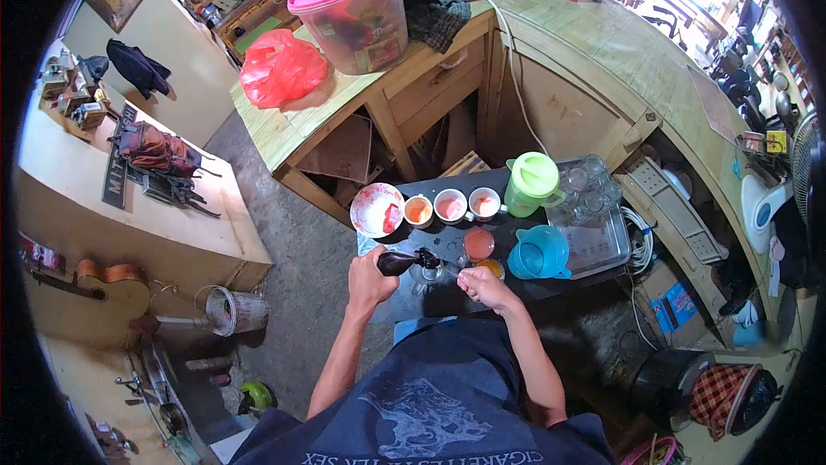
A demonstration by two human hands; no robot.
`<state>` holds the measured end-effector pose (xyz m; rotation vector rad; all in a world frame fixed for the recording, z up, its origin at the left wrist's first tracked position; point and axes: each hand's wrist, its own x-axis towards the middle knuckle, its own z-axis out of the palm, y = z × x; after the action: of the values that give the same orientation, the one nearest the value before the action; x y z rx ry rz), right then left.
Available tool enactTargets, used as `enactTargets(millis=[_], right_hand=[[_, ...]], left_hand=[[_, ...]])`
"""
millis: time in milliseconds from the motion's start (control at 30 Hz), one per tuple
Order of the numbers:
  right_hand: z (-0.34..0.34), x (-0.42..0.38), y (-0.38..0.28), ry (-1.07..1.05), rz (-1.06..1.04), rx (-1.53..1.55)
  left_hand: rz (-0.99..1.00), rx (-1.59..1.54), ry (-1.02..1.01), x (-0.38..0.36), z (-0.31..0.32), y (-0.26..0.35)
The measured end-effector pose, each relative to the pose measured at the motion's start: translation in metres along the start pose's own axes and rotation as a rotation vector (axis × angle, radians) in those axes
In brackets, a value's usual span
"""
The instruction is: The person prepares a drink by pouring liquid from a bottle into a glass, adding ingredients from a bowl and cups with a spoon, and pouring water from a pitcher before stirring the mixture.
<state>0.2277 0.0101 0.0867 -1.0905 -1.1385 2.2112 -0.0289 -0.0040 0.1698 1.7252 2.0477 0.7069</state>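
My left hand (370, 280) is wrapped round a dark bottle (396, 264), which is tilted with its neck toward the right. In my right hand (489, 288) is the handle of a spoon (450, 270), its bowl end close to the bottle's mouth. Below them stands a clear glass mug (422, 279), partly hidden. Just beyond my right hand is a glass of pinkish-red drink (478, 244), with a glass holding something orange-yellow (493, 268) nearer to me. Whether liquid is leaving the bottle is too small to tell.
Behind are a red-stained white bowl (376, 209) and three white cups (418, 210) with orange-pink contents. A green lidded pitcher (531, 183), a blue pitcher (539, 252) and a metal tray (602, 250) with several glasses stand right. A wooden counter (568, 43) curves round the dark table.
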Motion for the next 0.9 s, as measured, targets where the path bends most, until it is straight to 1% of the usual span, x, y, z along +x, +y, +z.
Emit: enactTargets(millis=[100,233,333,500,600,733,900], right_hand=[[0.000,-0.001,-0.001,-0.017,0.011,0.038],[0.000,0.000,0.002,0.022,0.025,0.004],[-0.001,0.002,0.005,0.034,0.024,-0.015],[-0.003,0.000,0.004,0.027,0.022,-0.032],[-0.004,-0.003,0.001,0.041,0.061,-0.022],[-0.008,-0.004,0.005,0.039,0.053,-0.069],[-0.003,-0.006,0.002,0.056,0.071,-0.130]], left_hand=[[0.011,-0.004,-0.006,-0.003,0.001,-0.004],[-0.008,0.001,-0.043,-0.004,0.001,-0.007],[-0.002,-0.014,-0.012,-0.005,0.004,-0.009],[-0.007,-0.004,-0.028,-0.004,0.004,-0.001],[-0.009,-0.005,-0.043,-0.003,0.005,0.000],[0.023,-0.006,-0.024,-0.003,0.007,0.003],[0.026,0.005,-0.054,-0.003,0.007,0.013]])
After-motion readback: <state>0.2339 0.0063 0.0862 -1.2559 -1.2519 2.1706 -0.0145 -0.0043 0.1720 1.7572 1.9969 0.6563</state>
